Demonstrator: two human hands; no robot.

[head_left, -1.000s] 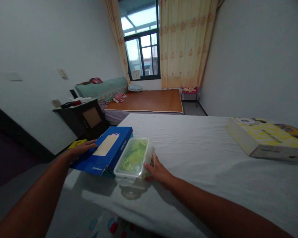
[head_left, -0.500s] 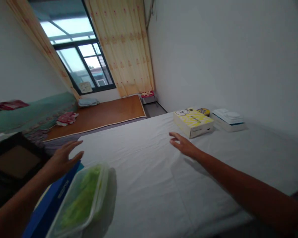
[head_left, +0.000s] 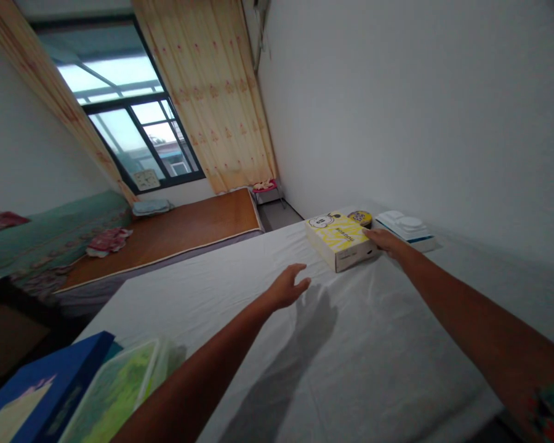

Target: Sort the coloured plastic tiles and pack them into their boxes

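A flat white-and-yellow box (head_left: 339,237) printed with a cartoon face rests on the white sheet. My right hand (head_left: 384,240) is at its right side, fingers stretched out against the near right corner of its top; some fingers are hidden. To the left of the box, a short gap away, my left hand (head_left: 289,287) hovers over the sheet with thumb and fingers apart, holding nothing. Behind the box sits a round yellow tin (head_left: 361,218). Right of it lies a white box (head_left: 407,226) with a blue edge, partly covered by my right hand.
At the lower left are a blue box (head_left: 41,384) and a clear lidded container (head_left: 115,387) with green contents, beneath my left forearm. The white-sheeted surface (head_left: 203,301) meets the wall on the right. Beyond are a brown-matted bed (head_left: 198,227) and a red stool (head_left: 264,185).
My left hand has swung right, from above the blue box and container to near the yellow box. My right hand has moved to the box's right side. The view has shifted slightly right.
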